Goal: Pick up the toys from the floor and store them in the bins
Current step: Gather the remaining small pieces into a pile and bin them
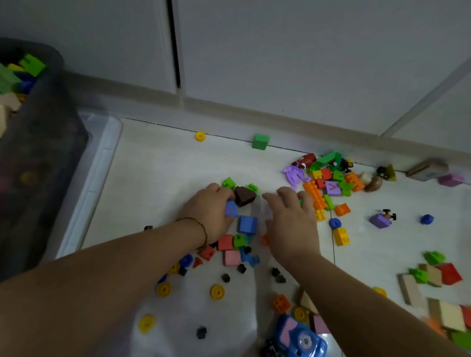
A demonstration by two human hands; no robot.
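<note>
Fingers (223, 197) of the left hand (212, 210) are curled round a small blue block (231, 208), down low over the floor (158, 172); a brown wedge block (244, 196) sits right against the fingertips, honestly can't tell if it's gripped too; there's a thin cord bracelet (197, 223) on that wrist; right hand (290, 219) is just beside it, palm down, fingers loose and spread, holding nothing I can see; between the two hands lies a bigger blue cube (247, 224); nearer the camera there's a little clump with a red block (225, 242), a pink block (232, 257) and small black bits; yellow wheels (217, 291) are scattered closer still, and a blue toy camera (300, 342) lies near the bottom edge under the right forearm; past the right hand is a heap of mixed bricks (327, 182) with a purple figure (295, 175) at its left edge; a green cube (260, 142) and a yellow ring (200, 136) sit well apart from the rest, close to the skirting; wooden blocks (431, 295) are piled far right; the dark bin (31, 176) stands at the far left, well away from the hands, already holding green and wooden pieces; a clear plastic lid (100, 167) shows at its foot.
</note>
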